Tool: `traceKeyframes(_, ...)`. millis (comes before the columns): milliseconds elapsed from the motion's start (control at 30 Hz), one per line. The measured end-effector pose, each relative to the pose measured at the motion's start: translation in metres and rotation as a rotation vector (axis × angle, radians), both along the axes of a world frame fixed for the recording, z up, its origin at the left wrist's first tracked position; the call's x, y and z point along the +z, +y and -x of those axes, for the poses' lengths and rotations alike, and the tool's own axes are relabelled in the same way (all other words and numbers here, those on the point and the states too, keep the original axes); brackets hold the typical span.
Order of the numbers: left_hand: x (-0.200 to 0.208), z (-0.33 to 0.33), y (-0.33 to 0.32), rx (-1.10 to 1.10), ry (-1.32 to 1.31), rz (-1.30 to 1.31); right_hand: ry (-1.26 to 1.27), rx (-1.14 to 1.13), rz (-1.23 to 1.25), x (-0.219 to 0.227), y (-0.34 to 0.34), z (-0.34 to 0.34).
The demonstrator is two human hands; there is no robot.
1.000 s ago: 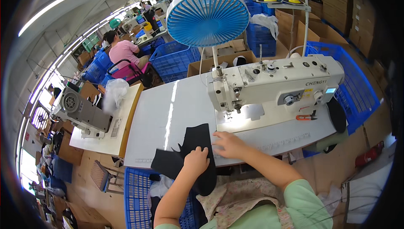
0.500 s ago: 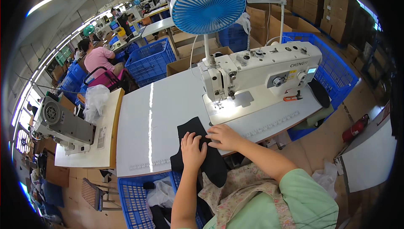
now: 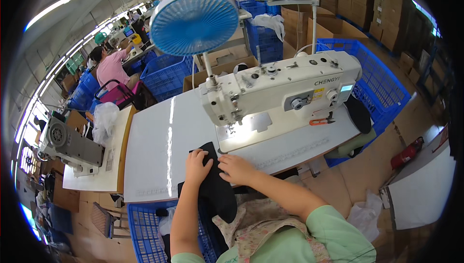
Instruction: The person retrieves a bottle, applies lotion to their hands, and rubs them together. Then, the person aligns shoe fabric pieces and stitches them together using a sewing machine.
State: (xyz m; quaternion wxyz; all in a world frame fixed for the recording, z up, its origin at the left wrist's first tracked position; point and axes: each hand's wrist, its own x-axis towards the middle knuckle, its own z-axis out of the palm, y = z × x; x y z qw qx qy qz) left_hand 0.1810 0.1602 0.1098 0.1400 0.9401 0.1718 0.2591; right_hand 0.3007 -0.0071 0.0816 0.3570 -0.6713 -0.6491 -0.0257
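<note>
A black fabric piece (image 3: 211, 184), long and curved, lies over the front edge of the white sewing table, and its lower end hangs toward my lap. My left hand (image 3: 197, 168) rests on its left side, thumb and fingers apart. At its right edge, my right hand (image 3: 237, 170) lies with fingers spread and fingertips touching the cloth. Just beyond the fabric stands a white sewing machine (image 3: 280, 89), its lamp lighting the needle area. The underside of the cloth is hidden.
A blue fan (image 3: 195, 24) stands beside the machine head. Orange-handled thread snips (image 3: 321, 121) lie on the machine bed. Blue crates (image 3: 145, 236) flank the table below left and at right. Another machine (image 3: 72, 142) sits at left; a person in pink (image 3: 112, 67) works beyond.
The view has shifted, so the machine appears farther left. My left hand has moved to the fabric's left edge, and the fabric's top lies slightly nearer the needle. The person in pink stretches an arm forward.
</note>
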Motion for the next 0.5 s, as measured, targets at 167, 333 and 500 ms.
traceKeyframes(167, -0.013, -0.008, -0.010, 0.022, -0.016, -0.074, 0.380, 0.142, 0.015, 0.108, -0.057, 0.000)
traceKeyframes(333, -0.016, -0.008, -0.010, 0.062, 0.039, -0.066, 0.896, 0.806, -0.265, 0.235, -0.156, -0.006)
traceKeyframes(500, -0.009, -0.008, -0.019, 0.089, 0.056, -0.106, 0.992, 1.195, -0.688, 0.295, -0.218, 0.003)
